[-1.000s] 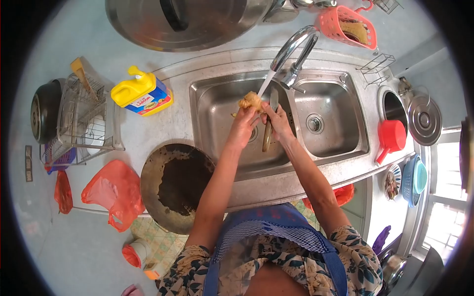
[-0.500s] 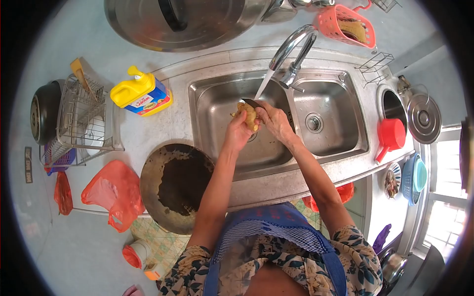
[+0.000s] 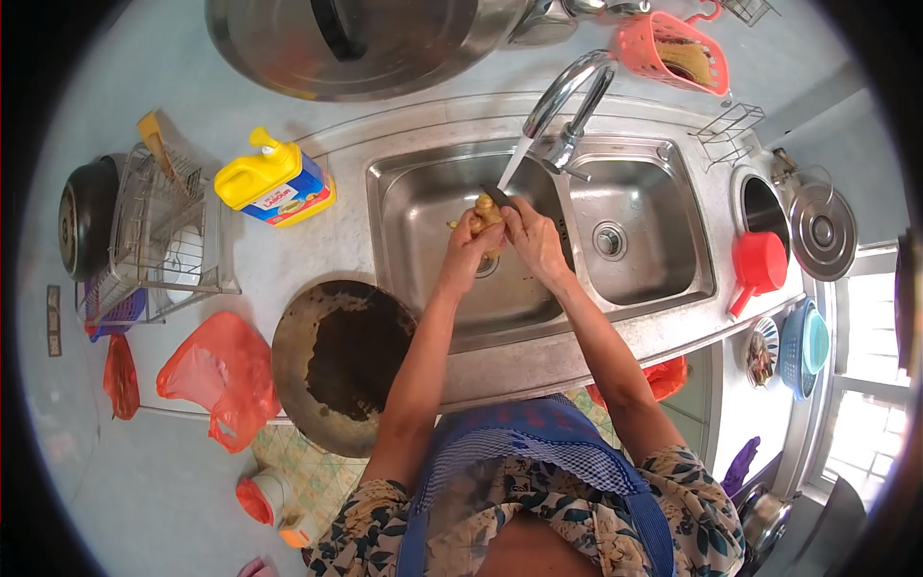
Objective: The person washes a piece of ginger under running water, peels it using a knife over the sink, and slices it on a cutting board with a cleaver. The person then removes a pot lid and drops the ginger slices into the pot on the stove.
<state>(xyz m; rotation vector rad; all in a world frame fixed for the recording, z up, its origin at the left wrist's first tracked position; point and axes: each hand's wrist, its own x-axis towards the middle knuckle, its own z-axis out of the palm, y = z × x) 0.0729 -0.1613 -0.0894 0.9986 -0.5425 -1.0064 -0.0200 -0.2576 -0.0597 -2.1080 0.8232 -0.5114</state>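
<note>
Over the left basin (image 3: 418,260) of the steel sink, my left hand (image 3: 463,255) is closed around a knobbly yellow-brown piece of ginger (image 3: 486,212). My right hand (image 3: 536,245) grips a small knife (image 3: 498,195), its dark blade lying against the upper part of the ginger. The knife's handle is hidden inside the hand. Water (image 3: 517,162) runs from the curved tap (image 3: 567,82) just behind the blade, into the basin.
Left of the sink are a dark wok (image 3: 346,356), a red plastic bag (image 3: 221,370), a yellow detergent bottle (image 3: 279,183) and a wire dish rack (image 3: 159,231). A red dipper (image 3: 760,264) stands right. A large pot lid (image 3: 423,48) is at the back.
The ginger has turned in my left hand and its knobs now point more upward. My right hand and the knife have shifted slightly; the blade shows less. Water still runs.
</note>
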